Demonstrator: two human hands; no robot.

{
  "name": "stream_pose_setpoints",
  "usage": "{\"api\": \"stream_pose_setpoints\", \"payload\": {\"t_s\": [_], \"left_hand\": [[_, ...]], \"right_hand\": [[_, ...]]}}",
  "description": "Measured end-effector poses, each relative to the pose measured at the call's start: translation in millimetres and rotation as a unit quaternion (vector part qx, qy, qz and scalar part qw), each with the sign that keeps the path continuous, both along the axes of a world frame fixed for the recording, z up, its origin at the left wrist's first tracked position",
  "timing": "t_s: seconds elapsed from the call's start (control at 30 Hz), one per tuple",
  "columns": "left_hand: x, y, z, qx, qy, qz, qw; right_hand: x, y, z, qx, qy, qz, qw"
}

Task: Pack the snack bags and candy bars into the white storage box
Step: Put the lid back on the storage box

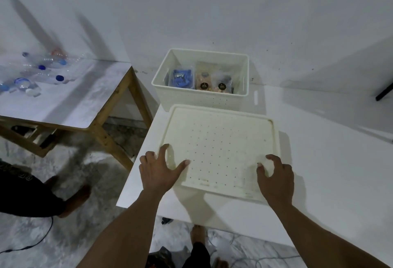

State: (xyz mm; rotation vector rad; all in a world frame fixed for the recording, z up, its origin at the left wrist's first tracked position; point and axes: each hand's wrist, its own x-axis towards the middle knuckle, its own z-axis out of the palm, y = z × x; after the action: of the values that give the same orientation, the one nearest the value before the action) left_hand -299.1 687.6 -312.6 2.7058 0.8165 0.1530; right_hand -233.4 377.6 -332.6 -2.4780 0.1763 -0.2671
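While my left hand (pixel 158 168) and right hand (pixel 275 175) rest spread on the lid (pixel 219 150), holding nothing, the box (pixel 200 95) sits at twelve o'clock, bags (pixel 203 78) inside; I should grip both edges evenly, lifting level.

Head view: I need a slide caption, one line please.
Both hands, left and right, rest on the lid before the open white box holding snack bags.
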Motion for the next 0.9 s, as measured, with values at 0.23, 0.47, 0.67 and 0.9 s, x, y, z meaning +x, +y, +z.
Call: {"api": "stream_pose_setpoints", "payload": {"t_s": [0.23,0.47,0.67,0.9], "left_hand": [[54.6,8.6,46.3,0.019,-0.063,-0.017,0.998],[115.7,52.8,71.1,-0.001,-0.044,-0.015,0.999],[173.3,98.1,63.0,-0.01,-0.025,-0.028,0.999],[246.9,139.9,45.0,0.016,-0.04,-0.06,0.997]], "right_hand": [[54.0,8.0,52.4,0.02,-0.06,-0.005,0.998],[127.3,46.3,81.8,0.023,-0.025,0.024,0.999],[184.5,88.5,74.4,0.026,0.032,0.021,0.999],[252.1,130.6,64.7,0.0,0.039,0.004,0.999]]}}
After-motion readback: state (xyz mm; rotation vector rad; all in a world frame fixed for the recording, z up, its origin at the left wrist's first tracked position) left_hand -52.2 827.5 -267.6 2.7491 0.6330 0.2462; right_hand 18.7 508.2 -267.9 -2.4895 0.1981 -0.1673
